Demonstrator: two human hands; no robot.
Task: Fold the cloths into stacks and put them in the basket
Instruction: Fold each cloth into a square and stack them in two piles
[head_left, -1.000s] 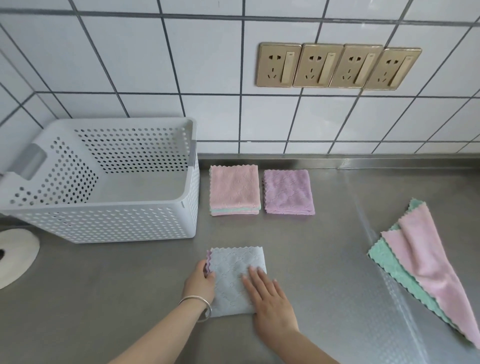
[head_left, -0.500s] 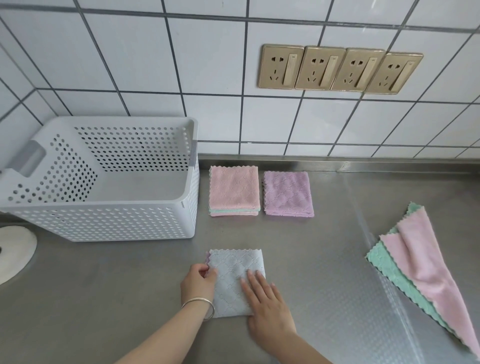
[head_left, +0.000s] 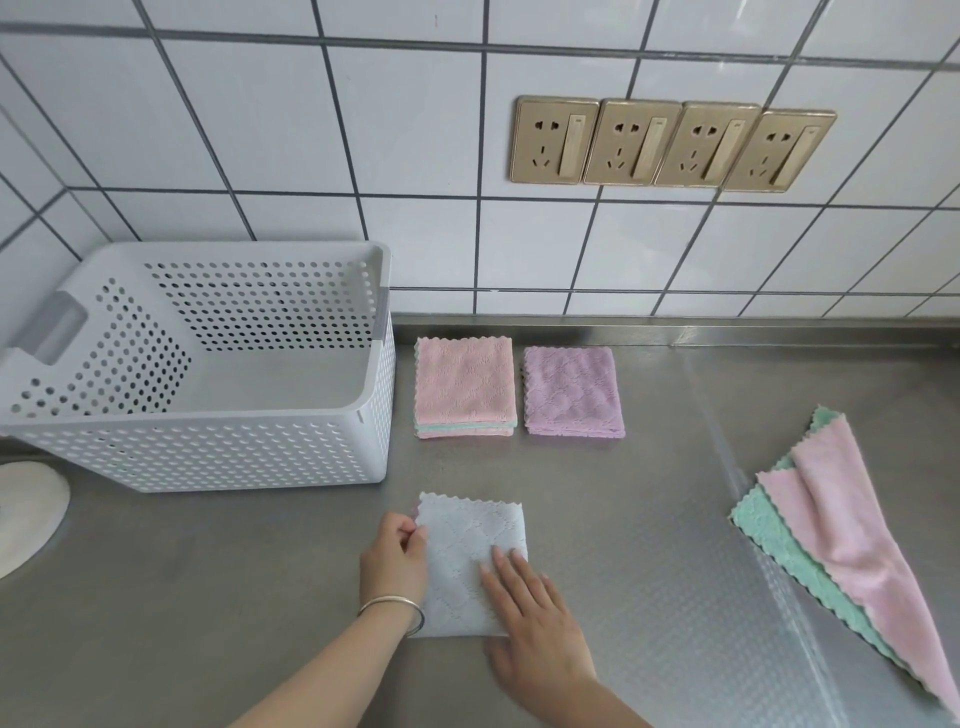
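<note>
A folded pale blue cloth (head_left: 467, 540) lies on the steel counter in front of me. My left hand (head_left: 393, 558) pinches its left edge between thumb and fingers. My right hand (head_left: 535, 618) lies flat on its lower right part, fingers spread. Behind it sit a folded stack with a pink cloth on top (head_left: 464, 385) and a folded purple cloth (head_left: 571, 391). To the left stands the white perforated basket (head_left: 208, 452), with nothing visible inside. Unfolded pink cloth (head_left: 852, 530) lies over a green cloth (head_left: 769, 535) at the right.
The tiled wall with several gold sockets (head_left: 670, 145) rises behind the counter. A white round object (head_left: 26, 514) sits at the left edge, in front of the basket. Bare steel counter (head_left: 649, 519) stretches between the blue cloth and the unfolded cloths.
My left hand's fingers have curled from resting on the blue cloth's left edge to pinching it. The right hand has stayed flat on the cloth.
</note>
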